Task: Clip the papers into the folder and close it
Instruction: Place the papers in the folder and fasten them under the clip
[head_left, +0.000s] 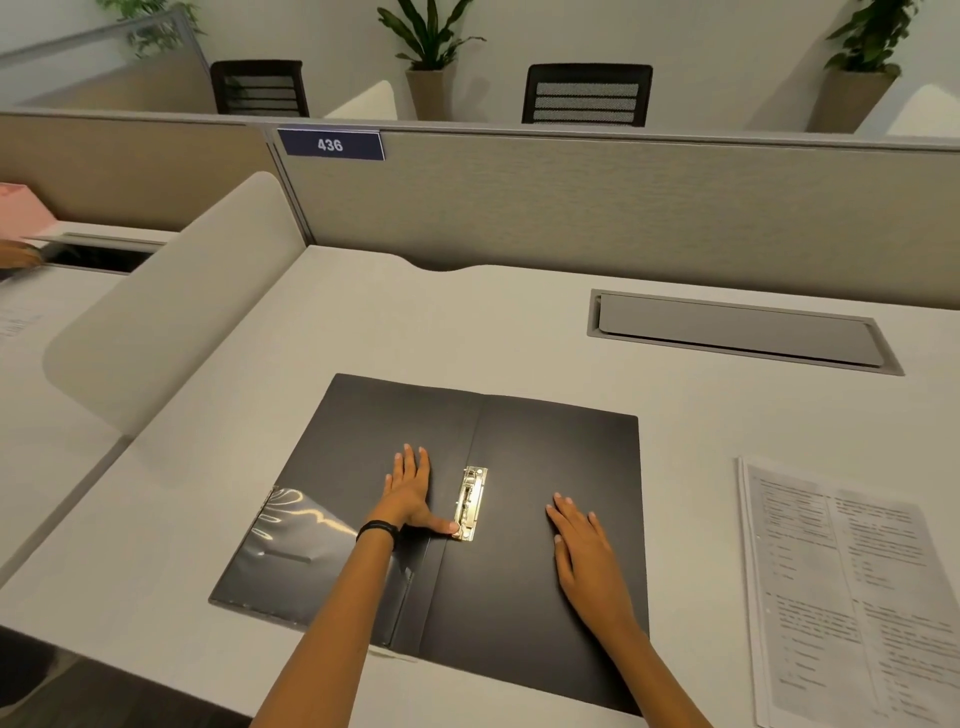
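Hands (409, 486) (587, 553) press folder (563, 452) flat, thumb (439, 526) seemingly touching clip (471, 501).

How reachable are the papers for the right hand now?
Probably yes: the right hand lies flat on the open folder, and only bare desk separates it from the papers.

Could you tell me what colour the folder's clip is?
The clip is gold-coloured metal, seen in the head view.

Left hand (409, 491): a thin black wristband (377, 528) is worn snug at the wrist. Right hand (584, 548): fingernails are noted as short-trimmed. Forearms (340, 623) are seen uncovered to the lower frame edge.
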